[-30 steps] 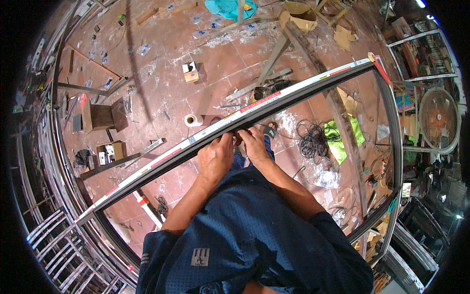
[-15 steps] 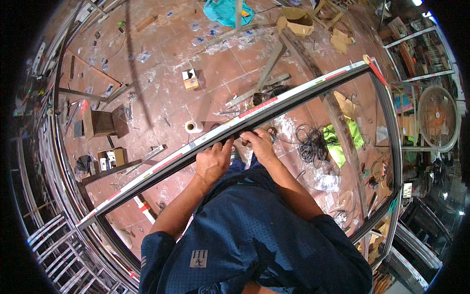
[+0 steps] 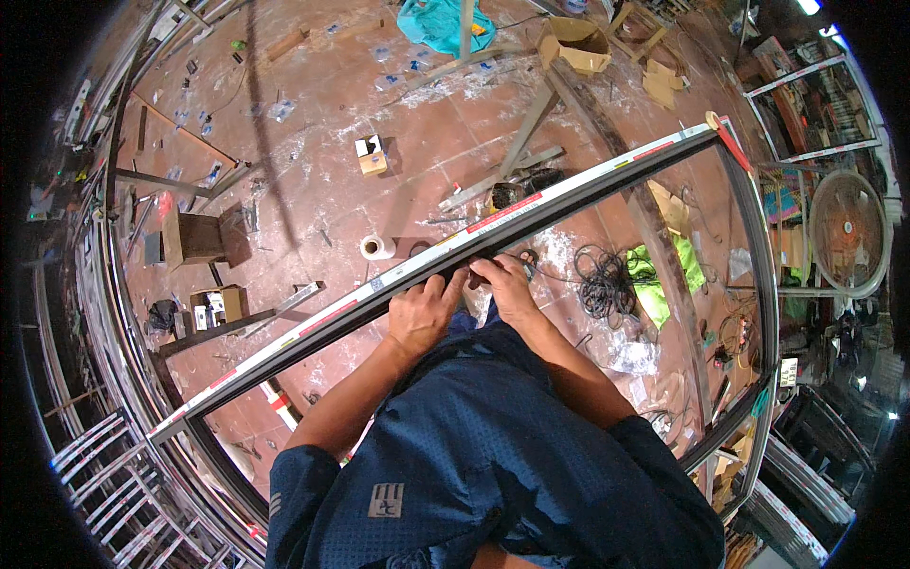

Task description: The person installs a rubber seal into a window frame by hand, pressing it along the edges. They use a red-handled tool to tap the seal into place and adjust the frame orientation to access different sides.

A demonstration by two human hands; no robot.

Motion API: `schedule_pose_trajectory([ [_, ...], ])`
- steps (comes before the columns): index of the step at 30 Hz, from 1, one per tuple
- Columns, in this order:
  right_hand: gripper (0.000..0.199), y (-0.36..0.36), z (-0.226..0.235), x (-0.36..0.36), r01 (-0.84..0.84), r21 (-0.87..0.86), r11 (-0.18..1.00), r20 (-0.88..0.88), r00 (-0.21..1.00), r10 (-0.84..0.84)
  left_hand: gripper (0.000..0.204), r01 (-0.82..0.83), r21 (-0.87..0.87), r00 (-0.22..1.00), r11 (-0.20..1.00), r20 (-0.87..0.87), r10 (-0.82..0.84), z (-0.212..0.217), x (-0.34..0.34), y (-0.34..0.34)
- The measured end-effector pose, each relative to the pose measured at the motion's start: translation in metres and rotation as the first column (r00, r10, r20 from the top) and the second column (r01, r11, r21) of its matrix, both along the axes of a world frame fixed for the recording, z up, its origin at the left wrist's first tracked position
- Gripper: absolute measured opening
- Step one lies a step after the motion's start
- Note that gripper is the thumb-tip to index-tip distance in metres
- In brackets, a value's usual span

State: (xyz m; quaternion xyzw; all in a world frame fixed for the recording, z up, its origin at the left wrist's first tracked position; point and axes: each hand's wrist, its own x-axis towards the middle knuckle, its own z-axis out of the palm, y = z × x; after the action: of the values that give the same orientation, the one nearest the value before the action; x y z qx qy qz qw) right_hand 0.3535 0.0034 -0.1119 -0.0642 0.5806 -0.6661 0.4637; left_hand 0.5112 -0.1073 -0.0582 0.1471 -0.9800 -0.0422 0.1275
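A large metal window or door frame (image 3: 569, 189) lies slantwise in front of my body, white and red film along its outer face and a dark band along its inner side. My left hand (image 3: 422, 313) rests at the inner side of the long bar, fingers bent and pressed together, tips against the dark band. Right beside it, my right hand (image 3: 505, 287) is curled at the same band, thumb and fingers drawn together. The fingertips of both hands nearly meet. Whatever small thing may be between them is hidden.
A tangled black cable (image 3: 602, 284) and a bright green cloth (image 3: 659, 280) lie inside the frame's outline. Beyond the bar are a white roll (image 3: 377, 247), a small box (image 3: 371, 155) and a cardboard box (image 3: 574, 45). A round fan (image 3: 848, 230) stands at right; metal profiles (image 3: 104, 474) line the left.
My left hand has slid slightly right along the bar, bringing its fingertips closer to my right hand. The right hand has barely shifted, and the frame stays in place.
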Motion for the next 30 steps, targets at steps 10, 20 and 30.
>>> schedule_pose_trajectory([
  [10,0.02,0.002,0.007,-0.004,-0.03,0.024,0.999,-0.137,0.99,0.033,0.046,0.056,-0.008,0.998,0.998,0.038,-0.056,0.001,-0.008,-0.001],
  [20,0.014,0.003,-0.004,-0.014,0.117,-0.034,0.993,-0.135,0.984,-0.121,0.042,0.18,-0.05,0.975,0.982,-0.126,-0.185,-0.002,-0.021,-0.001],
  [30,0.012,0.006,-0.015,-0.022,0.191,-0.037,0.981,-0.137,0.971,-0.194,0.037,0.257,-0.029,0.963,0.966,-0.073,-0.258,-0.001,-0.034,-0.005],
])
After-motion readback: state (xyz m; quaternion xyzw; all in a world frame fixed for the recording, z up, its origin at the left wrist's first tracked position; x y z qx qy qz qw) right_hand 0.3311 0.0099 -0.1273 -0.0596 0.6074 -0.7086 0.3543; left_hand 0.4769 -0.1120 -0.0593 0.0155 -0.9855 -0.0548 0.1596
